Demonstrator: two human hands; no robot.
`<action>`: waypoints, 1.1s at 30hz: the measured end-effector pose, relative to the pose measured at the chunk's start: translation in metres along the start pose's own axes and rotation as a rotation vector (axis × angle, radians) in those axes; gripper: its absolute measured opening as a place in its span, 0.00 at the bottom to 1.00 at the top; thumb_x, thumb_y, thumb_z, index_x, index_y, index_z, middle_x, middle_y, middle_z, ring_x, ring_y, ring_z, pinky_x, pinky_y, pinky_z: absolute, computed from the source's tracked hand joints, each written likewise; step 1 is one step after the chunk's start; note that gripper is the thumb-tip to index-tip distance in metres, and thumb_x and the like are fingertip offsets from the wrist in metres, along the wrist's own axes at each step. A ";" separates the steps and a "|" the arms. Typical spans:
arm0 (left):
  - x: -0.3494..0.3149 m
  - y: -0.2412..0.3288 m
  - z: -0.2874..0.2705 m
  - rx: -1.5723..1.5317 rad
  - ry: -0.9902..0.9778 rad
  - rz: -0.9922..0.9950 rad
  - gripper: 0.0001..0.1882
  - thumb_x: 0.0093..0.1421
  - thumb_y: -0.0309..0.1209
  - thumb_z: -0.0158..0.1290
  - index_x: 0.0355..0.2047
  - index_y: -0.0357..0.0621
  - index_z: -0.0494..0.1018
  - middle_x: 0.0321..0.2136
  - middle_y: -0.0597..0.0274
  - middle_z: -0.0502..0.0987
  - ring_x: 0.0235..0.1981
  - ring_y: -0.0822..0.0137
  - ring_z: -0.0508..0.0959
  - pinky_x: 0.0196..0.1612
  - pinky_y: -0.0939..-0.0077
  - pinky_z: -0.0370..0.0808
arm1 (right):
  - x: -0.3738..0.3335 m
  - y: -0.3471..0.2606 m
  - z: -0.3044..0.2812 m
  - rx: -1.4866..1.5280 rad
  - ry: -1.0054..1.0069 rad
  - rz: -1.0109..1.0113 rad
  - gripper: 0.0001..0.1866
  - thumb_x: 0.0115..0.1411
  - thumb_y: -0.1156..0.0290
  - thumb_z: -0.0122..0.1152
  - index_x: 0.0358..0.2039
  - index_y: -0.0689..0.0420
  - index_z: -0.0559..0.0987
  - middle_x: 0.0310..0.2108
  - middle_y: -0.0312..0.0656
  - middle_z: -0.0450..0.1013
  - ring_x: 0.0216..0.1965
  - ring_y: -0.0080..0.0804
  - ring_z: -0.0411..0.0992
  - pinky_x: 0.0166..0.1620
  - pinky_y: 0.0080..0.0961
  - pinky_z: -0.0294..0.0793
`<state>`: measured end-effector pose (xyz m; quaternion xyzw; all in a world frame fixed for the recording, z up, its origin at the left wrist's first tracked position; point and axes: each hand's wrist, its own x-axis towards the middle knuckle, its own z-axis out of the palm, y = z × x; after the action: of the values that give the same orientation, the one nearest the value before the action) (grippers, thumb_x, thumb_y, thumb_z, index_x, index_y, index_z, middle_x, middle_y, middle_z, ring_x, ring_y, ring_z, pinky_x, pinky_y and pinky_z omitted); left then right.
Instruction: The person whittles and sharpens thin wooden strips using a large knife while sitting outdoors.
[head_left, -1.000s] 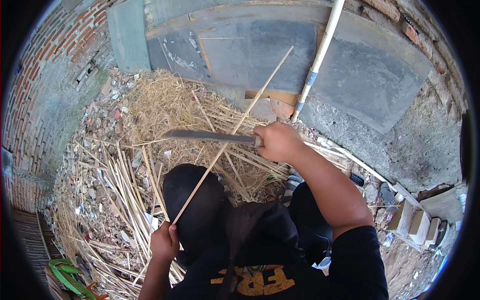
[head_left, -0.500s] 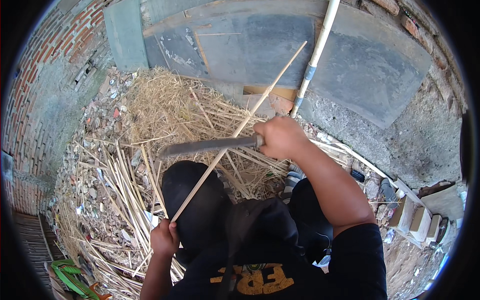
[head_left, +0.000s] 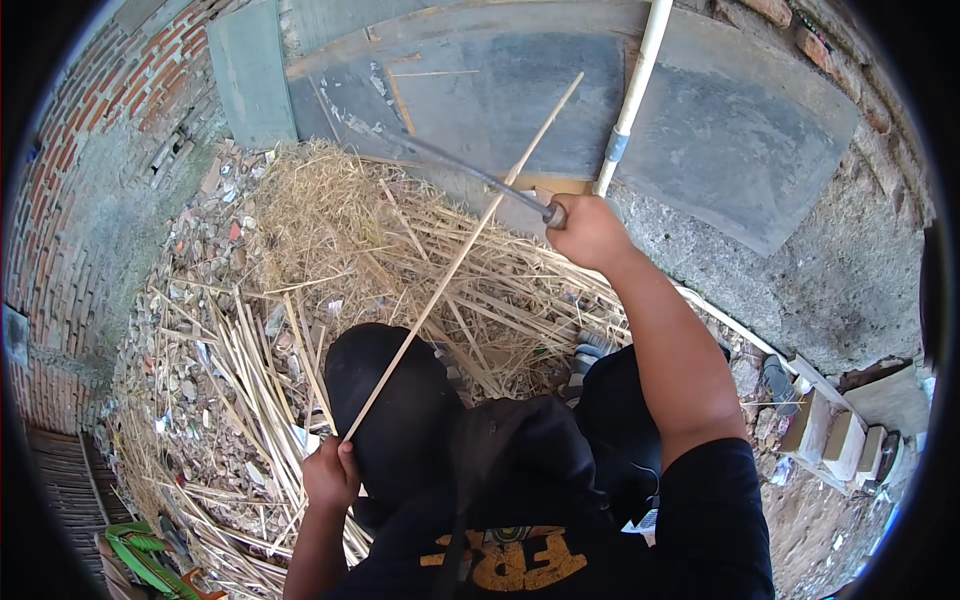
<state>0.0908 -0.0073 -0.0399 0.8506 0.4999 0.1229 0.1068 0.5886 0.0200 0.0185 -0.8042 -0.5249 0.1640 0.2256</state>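
My left hand [head_left: 330,474] is closed around the lower end of a long, pale bamboo strip [head_left: 437,294], beside my left knee. The strip slants up and away to the right, passing over that knee. My right hand [head_left: 590,232] grips the handle of a machete [head_left: 468,169], its long dark blade pointing to the far left. Near the strip's upper part the blade crosses it; whether the two touch I cannot tell. A small knot bulges on the strip close to that crossing.
A heap of thin shavings [head_left: 325,205] lies ahead of my legs. Split strips [head_left: 250,365] are piled on the rubble at left. Grey panels [head_left: 540,100] and a white pipe [head_left: 636,90] stand at the back. A brick wall [head_left: 90,180] rises at left.
My right hand has moved up and away along the strip with the machete, whose blade now tilts toward the back. The strip's far end has shifted slightly left; my left hand stays nearly still.
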 end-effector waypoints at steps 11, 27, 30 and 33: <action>-0.008 -0.003 -0.002 -0.068 -0.046 -0.071 0.23 0.73 0.43 0.38 0.26 0.39 0.67 0.18 0.38 0.71 0.24 0.32 0.74 0.26 0.44 0.67 | -0.032 -0.052 0.003 -0.279 -0.199 -0.331 0.10 0.51 0.69 0.61 0.35 0.51 0.82 0.29 0.47 0.80 0.36 0.47 0.80 0.40 0.44 0.80; -0.020 -0.005 -0.010 -0.002 -0.030 -0.031 0.17 0.71 0.37 0.41 0.28 0.40 0.67 0.17 0.43 0.71 0.21 0.36 0.74 0.24 0.45 0.67 | -0.022 -0.010 0.007 -0.261 -0.115 -0.267 0.12 0.49 0.65 0.63 0.36 0.52 0.82 0.30 0.48 0.80 0.39 0.49 0.80 0.44 0.47 0.79; -0.022 -0.001 -0.017 0.028 -0.027 -0.034 0.16 0.71 0.37 0.42 0.27 0.41 0.66 0.17 0.43 0.71 0.21 0.36 0.74 0.23 0.46 0.66 | -0.017 -0.009 0.007 -0.227 -0.096 -0.216 0.13 0.49 0.65 0.63 0.37 0.52 0.82 0.32 0.49 0.80 0.40 0.50 0.79 0.45 0.47 0.79; -0.023 -0.005 -0.018 0.041 -0.025 -0.031 0.16 0.71 0.37 0.42 0.27 0.41 0.66 0.17 0.43 0.71 0.21 0.36 0.74 0.23 0.45 0.66 | -0.028 -0.035 0.004 -0.314 -0.183 -0.242 0.14 0.49 0.66 0.63 0.38 0.53 0.82 0.34 0.50 0.80 0.40 0.51 0.79 0.45 0.47 0.79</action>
<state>0.0696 -0.0243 -0.0266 0.8463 0.5140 0.1003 0.0977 0.5488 0.0069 0.0348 -0.7423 -0.6550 0.1243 0.0672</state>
